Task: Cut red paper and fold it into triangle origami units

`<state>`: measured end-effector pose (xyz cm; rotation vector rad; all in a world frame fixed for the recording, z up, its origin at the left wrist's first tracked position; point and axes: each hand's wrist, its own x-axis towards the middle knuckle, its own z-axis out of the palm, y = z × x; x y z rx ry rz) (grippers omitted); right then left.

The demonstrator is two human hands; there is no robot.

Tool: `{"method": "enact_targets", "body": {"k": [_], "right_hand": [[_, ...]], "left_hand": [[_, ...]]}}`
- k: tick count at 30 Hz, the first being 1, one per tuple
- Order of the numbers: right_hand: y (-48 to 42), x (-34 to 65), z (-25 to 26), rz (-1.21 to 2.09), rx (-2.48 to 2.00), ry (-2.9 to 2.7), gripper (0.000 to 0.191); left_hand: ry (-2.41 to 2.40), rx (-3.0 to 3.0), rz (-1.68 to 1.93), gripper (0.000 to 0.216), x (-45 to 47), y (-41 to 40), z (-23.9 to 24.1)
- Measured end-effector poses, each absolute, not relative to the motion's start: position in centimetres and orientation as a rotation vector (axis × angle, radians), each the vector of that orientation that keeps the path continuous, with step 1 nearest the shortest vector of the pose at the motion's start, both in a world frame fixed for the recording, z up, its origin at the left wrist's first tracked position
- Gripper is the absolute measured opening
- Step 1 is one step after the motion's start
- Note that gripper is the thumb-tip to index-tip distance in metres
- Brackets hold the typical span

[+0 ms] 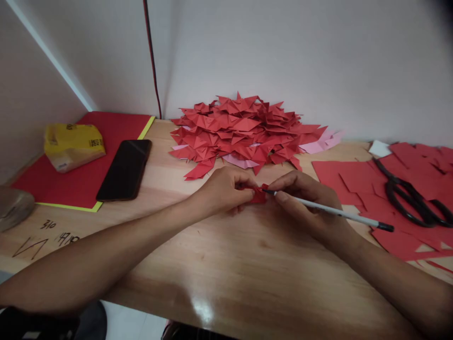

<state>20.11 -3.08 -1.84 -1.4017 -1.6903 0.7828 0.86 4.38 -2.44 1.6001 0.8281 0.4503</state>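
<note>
Red paper piece (258, 196), one, pinched by the left hand (221, 189); right hand (304, 198) grips one white pen (347, 215).

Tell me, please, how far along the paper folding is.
Done: a big pile of folded red pieces sits at the back of the table. In hand: the left hand pinches a small red piece while the right hand presses a pen to it. Left, probably: flat red sheets lying under and around the scissors.

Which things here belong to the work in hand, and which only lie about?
In use: folded red paper in left hand; white pen in right hand; pile of folded papers.
Lying about: scissors; phone; yellow packet.
</note>
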Motion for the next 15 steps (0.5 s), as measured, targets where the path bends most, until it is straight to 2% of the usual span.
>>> {"method": "enact_targets", "body": {"k": [15], "right_hand": [[-2.85, 20.02, -2.2, 0.596, -1.487, -1.75, 0.008]], "left_hand": [[0.845, 1.609, 0.47, 0.014, 1.07, 4.18, -2.36]]}}
